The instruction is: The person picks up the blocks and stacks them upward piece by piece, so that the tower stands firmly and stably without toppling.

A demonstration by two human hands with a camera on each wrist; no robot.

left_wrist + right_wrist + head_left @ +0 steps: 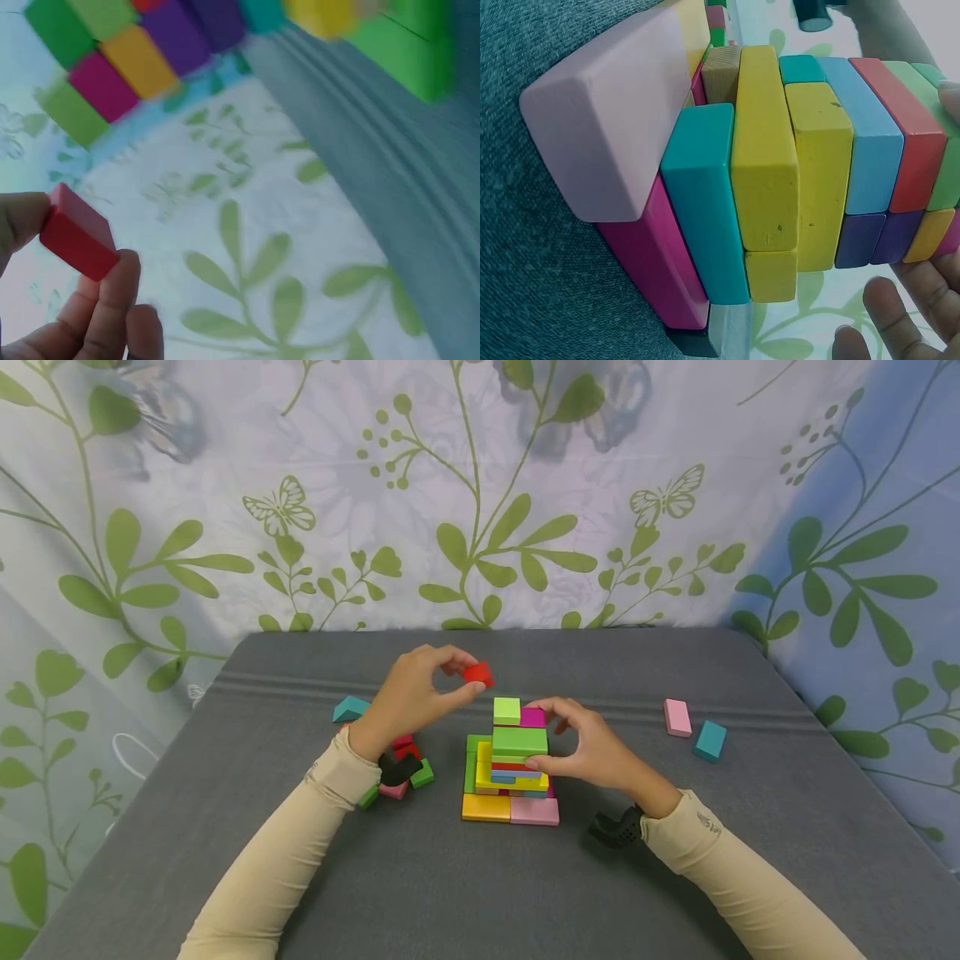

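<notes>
Between thumb and fingertips my left hand (416, 695) pinches a small red block (478, 674), held in the air up and left of a tower of coloured blocks (519, 743). The left wrist view shows that red block (79, 232) apart from the tower. On the tower's top layer, a light green block (507, 711) sits at the left. My right hand (588, 747) holds the tower's upper part from the right, thumb on the front and fingers behind. Yellow, blue, red and green layers (877, 135) show in the right wrist view, above a pale pink base block (607, 127).
Loose red, green and pink blocks (393, 791) lie left of the tower, partly covered by the left wrist. A teal block (349, 709) lies beyond them. To the right are a pink block (677, 717) and a teal block (710, 741) on the grey tabletop (450, 893).
</notes>
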